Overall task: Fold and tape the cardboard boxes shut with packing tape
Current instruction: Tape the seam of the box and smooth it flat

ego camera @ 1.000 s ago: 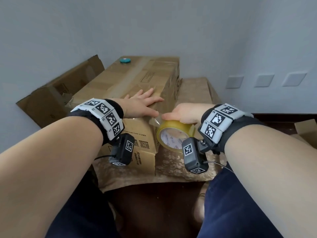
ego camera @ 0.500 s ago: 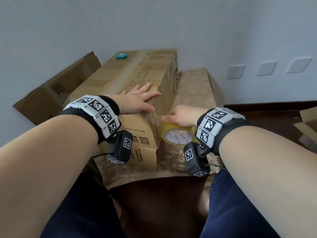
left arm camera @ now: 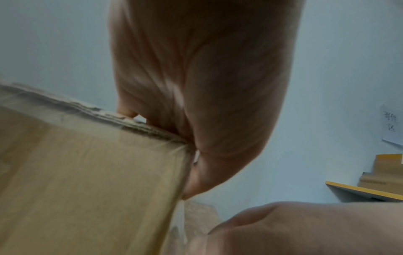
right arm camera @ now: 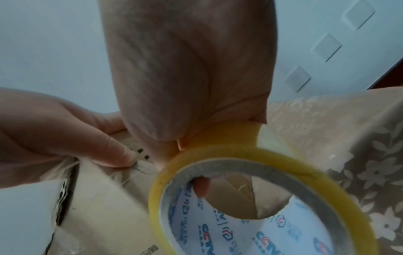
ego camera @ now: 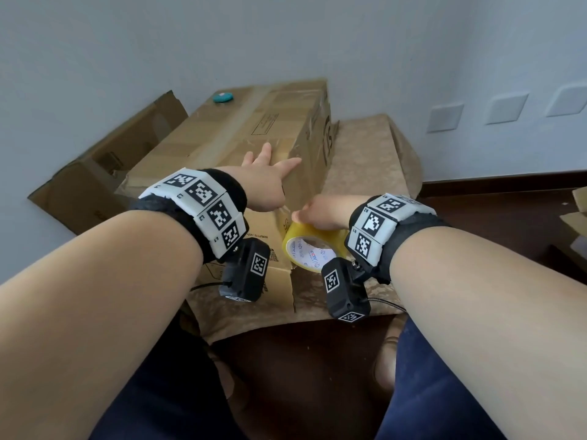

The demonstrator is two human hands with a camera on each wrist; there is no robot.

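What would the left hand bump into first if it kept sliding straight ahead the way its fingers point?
Probably nothing soon: the left hand lies flat on the long cardboard box, fingers pointing along its taped top toward the wall. The teal disc sits off to the left, likely outside that line, though depth is unclear.

Brown box (ego camera: 254, 134), with a teal dot (ego camera: 223, 97) on its far corner. Yellow tape roll (ego camera: 309, 246) beside it, white inside. Tan flowery cloth (ego camera: 365, 160) underneath. Black-and-white squares on wristbands (ego camera: 203, 204).
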